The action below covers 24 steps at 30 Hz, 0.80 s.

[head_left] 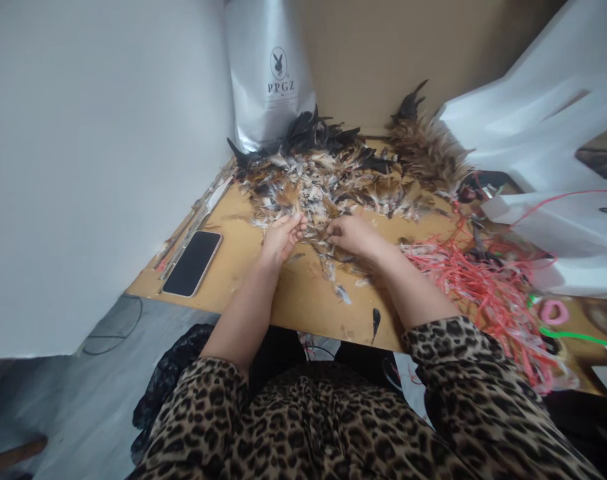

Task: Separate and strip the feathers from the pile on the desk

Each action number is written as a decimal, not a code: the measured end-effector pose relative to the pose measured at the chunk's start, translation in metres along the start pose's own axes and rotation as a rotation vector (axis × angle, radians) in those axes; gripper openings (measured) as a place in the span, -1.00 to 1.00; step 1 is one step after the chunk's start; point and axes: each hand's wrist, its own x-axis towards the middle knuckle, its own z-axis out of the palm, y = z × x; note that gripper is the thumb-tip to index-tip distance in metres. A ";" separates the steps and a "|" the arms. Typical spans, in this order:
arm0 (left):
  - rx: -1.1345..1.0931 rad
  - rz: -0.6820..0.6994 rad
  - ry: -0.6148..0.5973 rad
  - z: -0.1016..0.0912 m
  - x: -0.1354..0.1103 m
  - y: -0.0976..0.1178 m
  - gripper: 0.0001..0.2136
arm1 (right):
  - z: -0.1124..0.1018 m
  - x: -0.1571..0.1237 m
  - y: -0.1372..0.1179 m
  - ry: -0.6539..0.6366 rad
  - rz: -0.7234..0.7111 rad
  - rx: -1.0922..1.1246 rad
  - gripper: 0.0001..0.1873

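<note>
A loose heap of brown, white and black feathers [323,183] covers the back middle of the table. At its front edge my left hand [283,237] is closed in a pinch, with a small brown feather [289,197] standing up at the fingertips. A short gap to the right, my right hand [353,235] hovers or rests over the near edge of the heap, its fingers curled together. Anything between those fingers is too small to make out. Several stray feathers lie below the hands, among them a dark feather [376,323] near the table's front edge.
A phone [192,264] lies on the table [238,287] at left, beside a white wall [108,167]. Tangled pink-red string [478,287] spreads at right. Behind stand a silver-white bag [273,113], a brown feather bundle [428,150] and white plastic bags [528,113].
</note>
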 end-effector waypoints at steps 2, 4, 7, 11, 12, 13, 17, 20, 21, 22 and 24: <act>0.010 -0.004 0.001 0.000 -0.001 0.000 -0.92 | 0.005 0.000 -0.002 0.025 0.016 -0.044 -0.91; 0.022 -0.009 0.003 0.001 -0.001 0.000 -0.92 | 0.005 0.000 -0.001 0.047 0.021 0.052 -0.91; 0.053 -0.022 0.001 0.002 -0.002 -0.002 -0.91 | -0.003 0.001 0.001 0.115 0.065 0.396 -0.86; 0.102 -0.080 -0.029 0.003 -0.003 -0.005 -0.86 | -0.011 0.003 0.001 0.140 0.178 0.887 -0.74; 0.113 -0.099 -0.043 0.004 -0.004 -0.006 -0.85 | -0.012 0.003 0.000 0.123 0.199 0.997 -0.72; 0.122 -0.119 -0.060 0.005 -0.004 -0.007 -0.85 | -0.012 0.003 -0.002 0.105 0.215 1.097 -0.71; 0.134 -0.193 -0.146 0.008 -0.009 -0.008 -0.84 | -0.010 0.003 -0.007 0.048 0.256 1.363 -0.69; 0.154 -0.229 -0.200 0.010 -0.012 -0.008 -0.84 | -0.008 0.003 -0.010 0.040 0.271 1.427 -0.68; 0.161 -0.237 -0.209 0.010 -0.012 -0.009 -0.83 | -0.007 0.004 -0.010 0.041 0.271 1.434 -0.68; 0.166 -0.240 -0.215 0.010 -0.012 -0.009 -0.83 | -0.006 0.004 -0.011 0.042 0.269 1.436 -0.67; 0.167 -0.242 -0.213 0.009 -0.012 -0.010 -0.81 | -0.004 0.005 -0.012 0.045 0.267 1.430 -0.67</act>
